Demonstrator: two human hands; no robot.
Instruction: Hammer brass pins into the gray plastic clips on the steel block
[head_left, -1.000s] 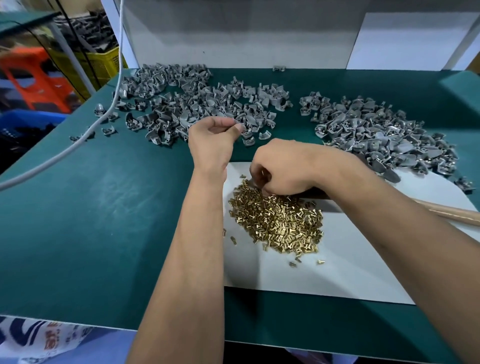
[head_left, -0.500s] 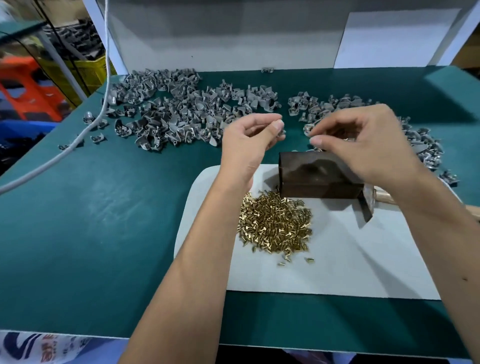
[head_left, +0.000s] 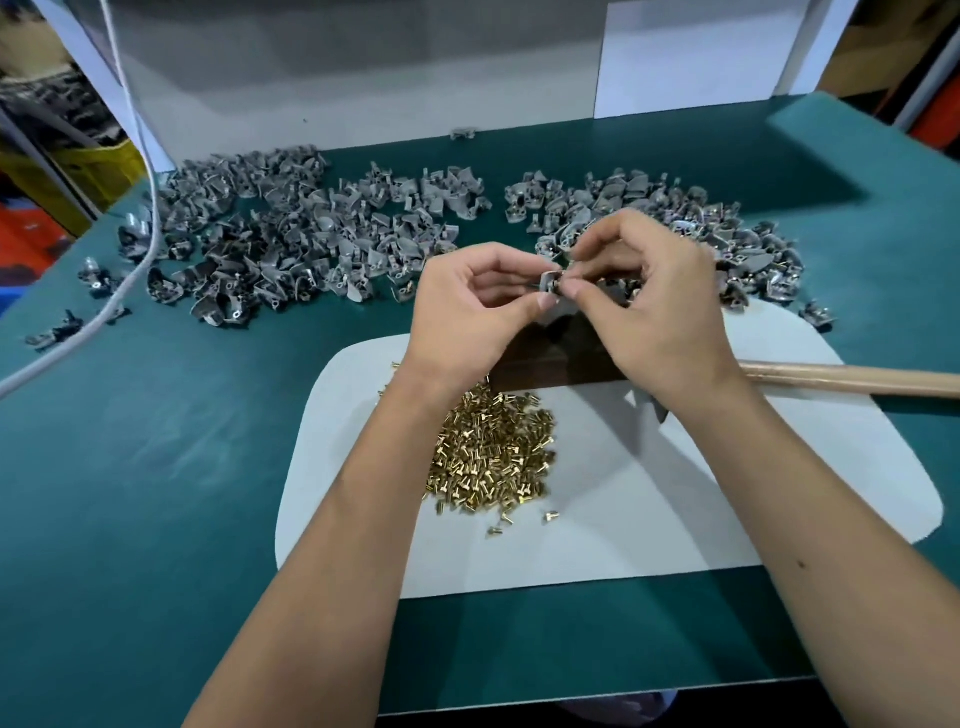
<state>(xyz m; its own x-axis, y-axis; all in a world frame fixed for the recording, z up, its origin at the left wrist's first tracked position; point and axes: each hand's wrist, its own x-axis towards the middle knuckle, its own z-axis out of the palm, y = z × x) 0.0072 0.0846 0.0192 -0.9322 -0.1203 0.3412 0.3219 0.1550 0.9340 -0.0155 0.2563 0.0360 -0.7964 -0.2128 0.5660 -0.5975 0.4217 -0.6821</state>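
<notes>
My left hand (head_left: 470, 306) pinches a gray plastic clip (head_left: 549, 284) between thumb and fingers, held above the dark steel block (head_left: 540, 356). My right hand (head_left: 660, 306) meets it fingertip to fingertip and pinches a small brass pin (head_left: 563, 276) at the clip. The block sits on the white mat (head_left: 675, 499), partly hidden by both hands. A heap of brass pins (head_left: 493, 452) lies on the mat just in front of the block. The hammer's wooden handle (head_left: 852, 379) lies to the right, its head hidden behind my right wrist.
Two spreads of loose gray clips cover the green table (head_left: 130, 467): a large clip pile (head_left: 291, 234) at back left and another clip pile (head_left: 727, 234) at back right. A white cable (head_left: 140, 208) hangs down at the left. A white wall panel stands behind the table.
Both hands have come together above the steel block; the right hand, which picked from the pin heap a second ago, now brings its fingertips to the clip in the left hand.
</notes>
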